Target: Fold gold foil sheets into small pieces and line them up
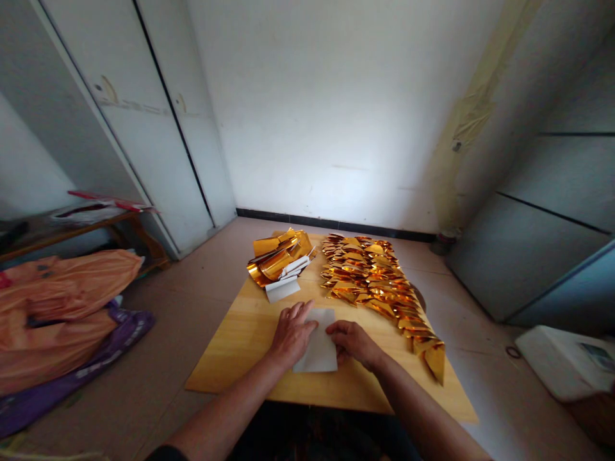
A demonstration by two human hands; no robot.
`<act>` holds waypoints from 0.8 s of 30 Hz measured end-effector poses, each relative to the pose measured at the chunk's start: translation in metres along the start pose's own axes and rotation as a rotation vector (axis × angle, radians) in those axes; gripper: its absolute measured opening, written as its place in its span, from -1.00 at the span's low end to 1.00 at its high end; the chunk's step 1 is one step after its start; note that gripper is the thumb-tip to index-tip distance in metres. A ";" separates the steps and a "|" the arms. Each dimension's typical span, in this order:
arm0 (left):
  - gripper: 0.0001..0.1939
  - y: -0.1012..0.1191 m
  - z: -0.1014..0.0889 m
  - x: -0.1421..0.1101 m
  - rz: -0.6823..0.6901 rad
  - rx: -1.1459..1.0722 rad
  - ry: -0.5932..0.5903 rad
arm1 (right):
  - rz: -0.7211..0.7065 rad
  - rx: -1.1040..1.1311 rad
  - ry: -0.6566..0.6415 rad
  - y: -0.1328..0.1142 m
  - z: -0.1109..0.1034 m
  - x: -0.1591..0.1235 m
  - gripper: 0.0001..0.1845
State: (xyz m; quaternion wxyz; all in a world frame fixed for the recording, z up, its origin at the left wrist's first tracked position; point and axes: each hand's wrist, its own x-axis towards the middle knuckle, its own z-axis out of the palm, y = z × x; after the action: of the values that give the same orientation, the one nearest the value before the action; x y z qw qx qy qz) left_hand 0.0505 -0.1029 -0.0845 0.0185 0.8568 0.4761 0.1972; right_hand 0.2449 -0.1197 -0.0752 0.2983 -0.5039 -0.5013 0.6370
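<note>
A white-faced paper sheet lies on the wooden board in front of me. My left hand rests on the sheet's left side, fingers stretched forward and thumb on the paper. At the sheet's right edge is my right hand, its fingers bent and closed on that edge; the fingertips are partly hidden. Just beyond my left hand sits a loose pile of shiny gold foil sheets, with a white-backed sheet at its near side. Rows of folded gold foil pieces overlap along the board's right side.
Orange and purple bags lie to the left, below a wooden bench. Pale cabinets stand at the back left. On the right are a grey cabinet and a white box on the floor.
</note>
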 end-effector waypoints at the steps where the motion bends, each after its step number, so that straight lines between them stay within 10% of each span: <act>1: -0.72 -0.001 0.004 -0.001 0.009 -0.004 0.022 | -0.024 0.008 -0.032 0.003 -0.003 -0.003 -0.69; 9: -0.74 0.000 0.010 0.003 0.054 -0.061 -0.052 | -0.557 -0.677 -0.017 0.024 -0.020 -0.018 -0.49; 15: -0.67 -0.002 0.012 0.003 0.051 -0.120 -0.058 | -0.720 -1.213 0.082 0.016 -0.019 -0.021 -0.70; 24: -0.74 -0.032 0.020 0.015 0.083 -0.369 -0.099 | -0.705 -0.907 0.139 0.018 -0.018 0.005 -0.74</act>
State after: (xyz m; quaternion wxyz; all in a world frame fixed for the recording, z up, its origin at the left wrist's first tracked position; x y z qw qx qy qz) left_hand 0.0386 -0.0705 -0.1049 0.1905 0.8664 0.3946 0.2395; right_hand 0.2625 -0.1151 -0.0933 0.2790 -0.4244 -0.8411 0.1862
